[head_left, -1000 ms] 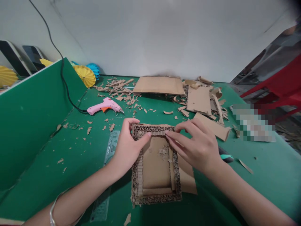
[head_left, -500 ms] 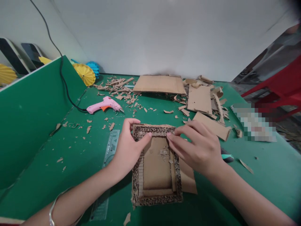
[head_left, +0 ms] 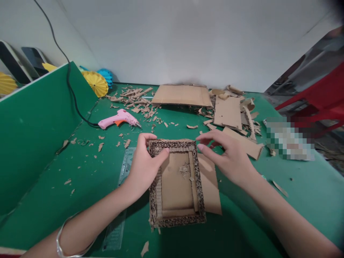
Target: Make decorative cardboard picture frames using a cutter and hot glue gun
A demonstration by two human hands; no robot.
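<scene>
A shallow cardboard box (head_left: 177, 182) with thick layered corrugated walls is in the middle, its open side towards me. Torn paper bits lie on its floor. My left hand (head_left: 146, 163) grips the upper left corner, thumb inside the rim and fingers behind the wall. At the upper right corner, my right hand (head_left: 227, 154) has thumb and forefinger apart, close beside the wall, with nothing visible between them. A flat cardboard piece (head_left: 211, 184) shows behind the box's right side. The clear ruler (head_left: 126, 165) lies partly under my left forearm.
On the green table (head_left: 88, 190) a pink glue gun (head_left: 119, 119) lies at left, its black cord running up. Cardboard sheets (head_left: 182, 95) and many torn scraps (head_left: 137, 102) spread along the back. A green upright panel (head_left: 40, 125) borders the left; a red chair (head_left: 317, 98) stands at right.
My right hand has come away from the box's inner top strip and moved to outside its upper right corner, fingers opening. The left hand keeps its hold; the box has shifted slightly.
</scene>
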